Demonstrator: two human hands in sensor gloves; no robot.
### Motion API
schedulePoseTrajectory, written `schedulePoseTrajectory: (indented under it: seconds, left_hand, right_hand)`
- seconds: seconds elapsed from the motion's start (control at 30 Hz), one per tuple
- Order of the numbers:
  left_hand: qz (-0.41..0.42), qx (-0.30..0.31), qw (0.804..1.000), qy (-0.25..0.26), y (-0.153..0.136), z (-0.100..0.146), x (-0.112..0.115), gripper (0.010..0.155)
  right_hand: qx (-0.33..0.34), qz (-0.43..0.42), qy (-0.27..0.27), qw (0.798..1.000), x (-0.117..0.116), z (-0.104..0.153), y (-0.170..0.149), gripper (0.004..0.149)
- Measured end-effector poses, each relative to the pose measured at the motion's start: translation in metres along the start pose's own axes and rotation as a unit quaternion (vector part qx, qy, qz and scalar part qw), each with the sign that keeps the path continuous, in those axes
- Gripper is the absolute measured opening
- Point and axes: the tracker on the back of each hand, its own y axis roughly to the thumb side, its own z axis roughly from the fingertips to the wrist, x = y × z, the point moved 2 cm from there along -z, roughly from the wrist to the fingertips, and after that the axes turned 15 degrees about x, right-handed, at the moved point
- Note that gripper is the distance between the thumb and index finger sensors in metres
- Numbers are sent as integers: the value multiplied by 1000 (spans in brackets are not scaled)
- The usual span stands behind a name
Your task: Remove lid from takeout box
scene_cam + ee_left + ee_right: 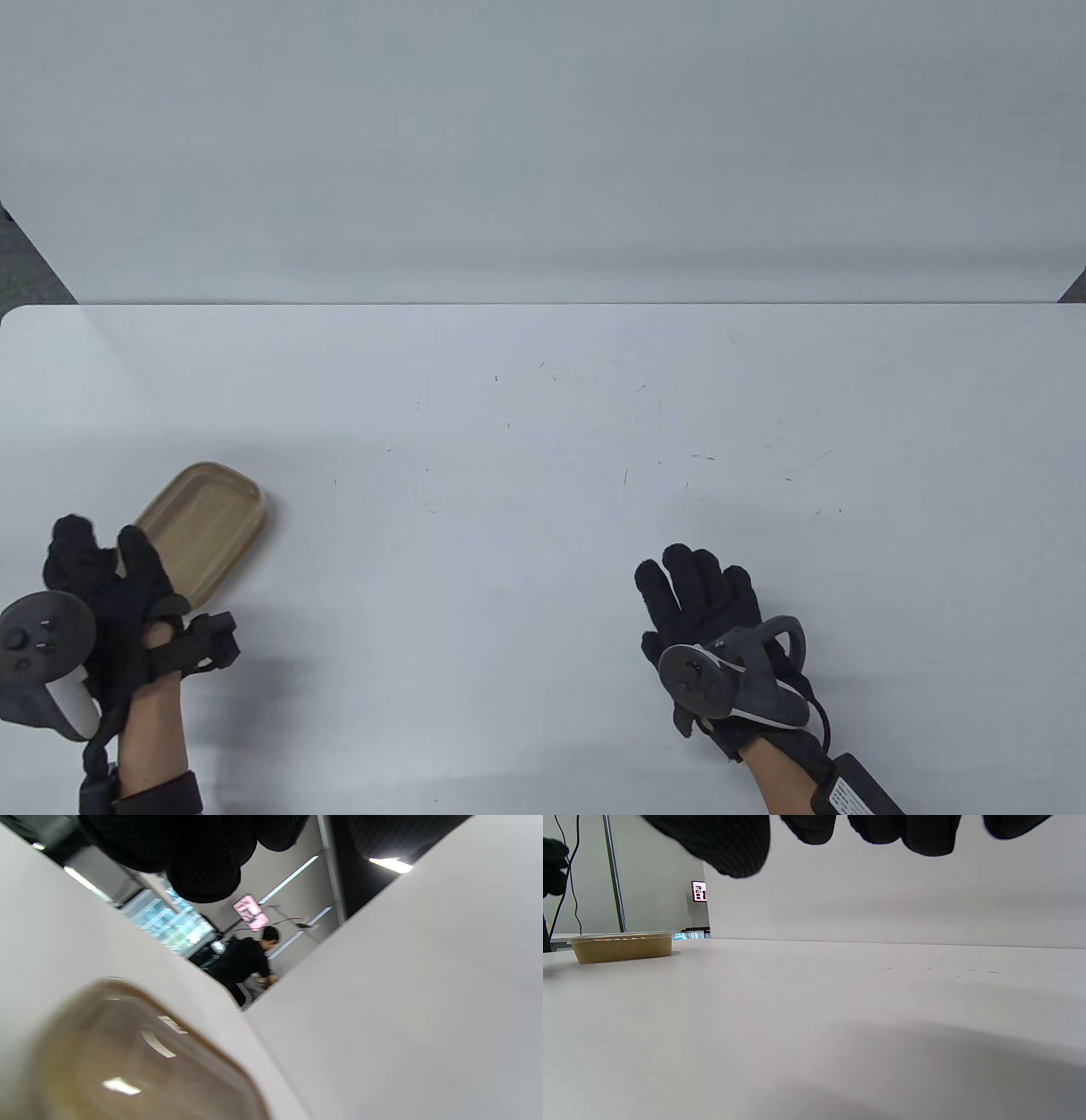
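Observation:
A tan takeout box (204, 526) with a clear lid on it lies at the table's near left, set at an angle. My left hand (106, 552) is at the box's near end with fingers and thumb apart, holding nothing. In the left wrist view the box (127, 1060) is blurred below my fingertips (203, 866), with a gap between them. In the right wrist view the box (621, 947) sits far left with its lid (619, 937) closed. My right hand (696, 586) is open, fingers spread, over the table at the near right, far from the box.
The white table (543, 407) ends at a far edge (543, 304) against a white panel. Faint scratches mark its middle.

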Motion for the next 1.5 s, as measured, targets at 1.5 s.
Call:
schedulePoseTrajectory:
  seconds: [1.5]
  left_hand:
    - [212, 167, 861, -432, 140, 148, 183, 66]
  right_hand:
    - [-55, -83, -42, 994, 8, 6, -27, 73]
